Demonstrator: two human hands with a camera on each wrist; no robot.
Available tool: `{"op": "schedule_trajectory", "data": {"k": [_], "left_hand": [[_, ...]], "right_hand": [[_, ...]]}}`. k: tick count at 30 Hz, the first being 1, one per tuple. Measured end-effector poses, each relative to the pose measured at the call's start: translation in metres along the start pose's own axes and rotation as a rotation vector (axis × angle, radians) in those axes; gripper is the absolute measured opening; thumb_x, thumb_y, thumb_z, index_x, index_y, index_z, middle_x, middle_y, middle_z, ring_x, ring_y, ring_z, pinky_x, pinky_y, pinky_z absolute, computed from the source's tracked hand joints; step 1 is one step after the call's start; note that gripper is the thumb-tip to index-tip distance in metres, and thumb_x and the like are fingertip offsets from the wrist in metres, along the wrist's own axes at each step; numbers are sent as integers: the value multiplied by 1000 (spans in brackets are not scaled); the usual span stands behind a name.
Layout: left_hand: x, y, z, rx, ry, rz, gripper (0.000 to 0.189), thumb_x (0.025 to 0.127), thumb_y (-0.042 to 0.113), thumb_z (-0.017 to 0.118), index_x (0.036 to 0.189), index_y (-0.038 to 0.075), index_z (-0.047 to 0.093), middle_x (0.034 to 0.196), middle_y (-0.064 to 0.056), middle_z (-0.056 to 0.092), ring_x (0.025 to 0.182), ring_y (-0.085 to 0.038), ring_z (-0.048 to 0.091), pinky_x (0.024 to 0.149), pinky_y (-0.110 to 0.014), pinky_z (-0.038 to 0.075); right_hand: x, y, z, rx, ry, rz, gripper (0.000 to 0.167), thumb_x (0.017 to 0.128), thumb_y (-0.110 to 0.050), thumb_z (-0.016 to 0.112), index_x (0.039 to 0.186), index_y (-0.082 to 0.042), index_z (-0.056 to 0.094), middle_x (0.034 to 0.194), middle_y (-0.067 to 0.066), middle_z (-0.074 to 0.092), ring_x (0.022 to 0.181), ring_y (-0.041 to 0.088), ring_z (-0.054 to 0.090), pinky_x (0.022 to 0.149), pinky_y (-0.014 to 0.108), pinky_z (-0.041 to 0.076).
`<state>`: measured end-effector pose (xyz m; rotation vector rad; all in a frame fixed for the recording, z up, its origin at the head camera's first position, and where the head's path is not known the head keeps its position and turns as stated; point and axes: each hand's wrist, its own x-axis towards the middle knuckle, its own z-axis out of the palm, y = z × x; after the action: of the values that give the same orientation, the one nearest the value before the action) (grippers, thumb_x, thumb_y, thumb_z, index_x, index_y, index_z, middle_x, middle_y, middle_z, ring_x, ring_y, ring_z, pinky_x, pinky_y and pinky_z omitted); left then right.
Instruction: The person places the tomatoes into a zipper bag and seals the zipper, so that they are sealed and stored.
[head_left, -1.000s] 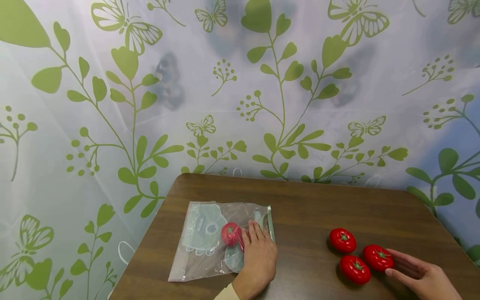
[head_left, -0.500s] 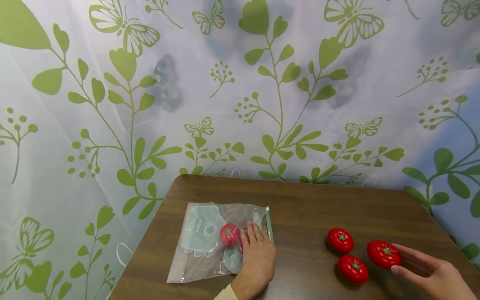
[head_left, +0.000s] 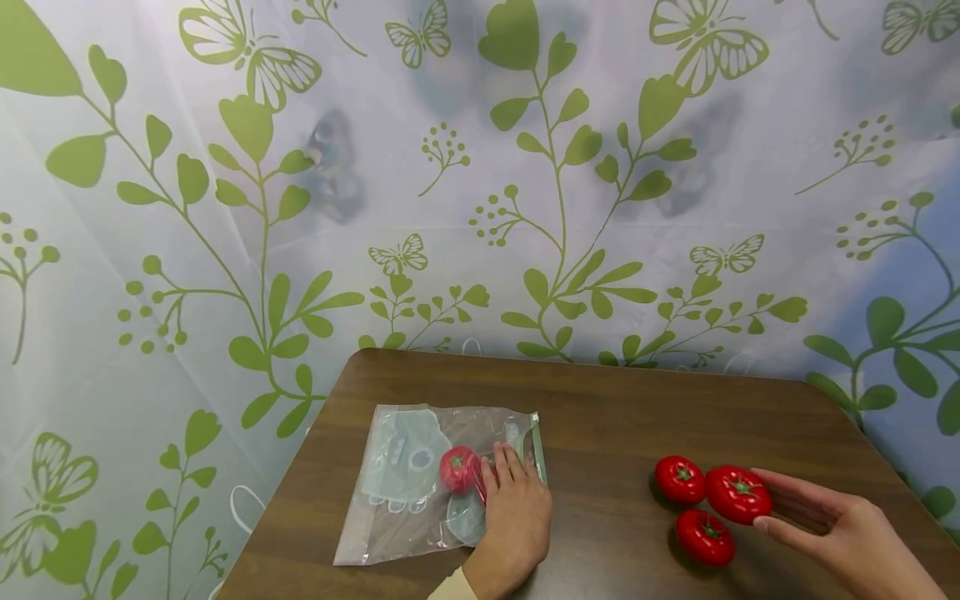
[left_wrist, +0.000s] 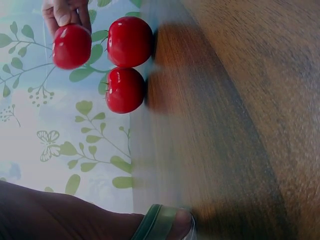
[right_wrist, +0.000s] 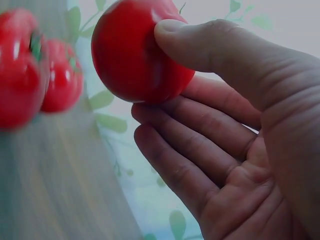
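Note:
My right hand [head_left: 832, 521] pinches a glossy red tomato [head_left: 738, 495] between thumb and fingers. In the right wrist view the thumb lies across that tomato [right_wrist: 140, 55], with the fingers behind and below it. Two more tomatoes, one farther back [head_left: 680, 479] and one nearer [head_left: 705, 538], sit just left of the held one. On the left, a clear plastic zip bag [head_left: 360, 533] lies flat with a tomato [head_left: 459, 469] inside. My left hand [head_left: 517, 508] holds the bag by its mouth, fingers over the plastic. The left wrist view shows the thumb under the green zip strip [left_wrist: 155, 222].
A brown wooden table [head_left: 600, 417] carries everything. Behind it hangs a pale cloth [head_left: 450, 208] printed with green leaves and butterflies. Red shows beneath the left fingers, partly hidden. The bag bears a light blue printed figure [head_left: 405, 454].
My right hand has lifted a tomato off the table beside the other two. It moved right, then back left and slightly away from me. The left hand and bag have stayed put.

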<state>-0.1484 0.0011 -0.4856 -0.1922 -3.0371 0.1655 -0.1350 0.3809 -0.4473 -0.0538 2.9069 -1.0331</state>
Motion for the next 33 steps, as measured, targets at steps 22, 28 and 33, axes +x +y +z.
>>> {"op": "schedule_trajectory", "data": {"k": [22, 28, 33], "left_hand": [[0, 0, 1, -16, 6, -4, 61, 93, 31, 81, 147, 6, 69, 156, -25, 61, 152, -44, 53, 123, -60, 43], [0, 0, 0, -14, 5, -3, 66, 90, 32, 85, 147, 6, 69, 156, -25, 61, 151, -44, 53, 123, -60, 44], [1, 0, -1, -18, 5, -4, 67, 89, 35, 86, 147, 6, 69, 156, -25, 61, 151, -44, 53, 122, -60, 44]], "right_hand": [[38, -69, 56, 235, -161, -187, 61, 95, -32, 87, 148, -8, 67, 145, 20, 71, 116, 6, 77, 88, 29, 65], [49, -77, 72, 261, -180, -237, 58, 95, -31, 88, 145, -7, 69, 142, 20, 73, 116, 17, 80, 89, 34, 66], [59, -82, 85, 311, -226, -277, 58, 97, -30, 86, 146, -6, 68, 143, 19, 72, 119, 17, 78, 90, 31, 65]]}}
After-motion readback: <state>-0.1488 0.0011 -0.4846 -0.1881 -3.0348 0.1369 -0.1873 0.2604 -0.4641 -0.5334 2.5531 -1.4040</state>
